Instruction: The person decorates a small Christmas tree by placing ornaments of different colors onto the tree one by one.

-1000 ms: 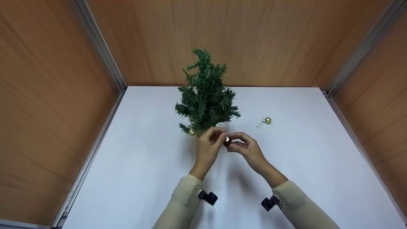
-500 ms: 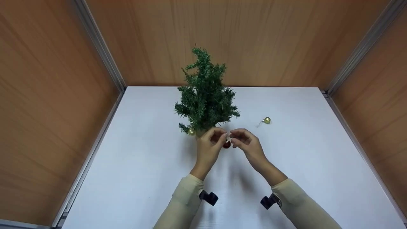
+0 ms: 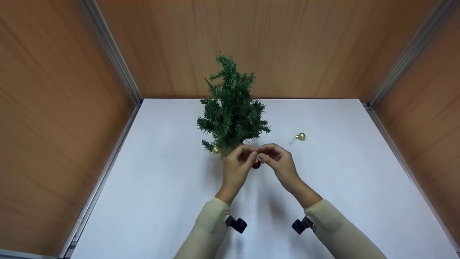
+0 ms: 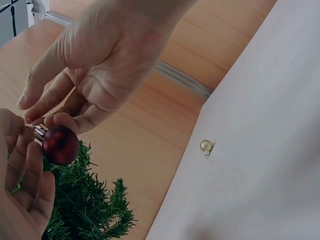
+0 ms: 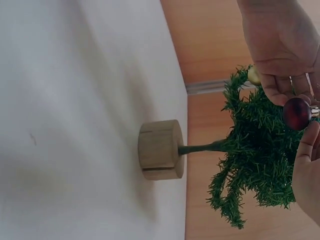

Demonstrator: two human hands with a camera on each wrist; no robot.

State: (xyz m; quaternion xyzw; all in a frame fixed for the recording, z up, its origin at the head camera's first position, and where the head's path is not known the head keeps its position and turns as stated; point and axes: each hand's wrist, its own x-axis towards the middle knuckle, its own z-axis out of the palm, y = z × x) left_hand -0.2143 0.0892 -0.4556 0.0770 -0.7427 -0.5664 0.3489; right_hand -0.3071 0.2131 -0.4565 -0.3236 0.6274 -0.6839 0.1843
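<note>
A dark red Christmas ball with a silvery cap hangs at my left fingertips. My left hand pinches its thin thread loop above the cap. From the other side my right hand reaches in with bent fingers, its thumb and index fingertips right at the thread; I cannot tell whether they pinch it. The ball is between the two hands, in front of a small green artificial Christmas tree. In the right wrist view the tree's round wooden base stands on the white table.
A gold ball hangs on a low left branch of the tree. Another gold ball with a thread lies on the white table, right of the tree. Wood-grain panels close off the back and both sides.
My right hand has let go of the red ball's body and shifted up to its thread. The ball now hangs lower, from my left fingertips. The tree stays in place.
</note>
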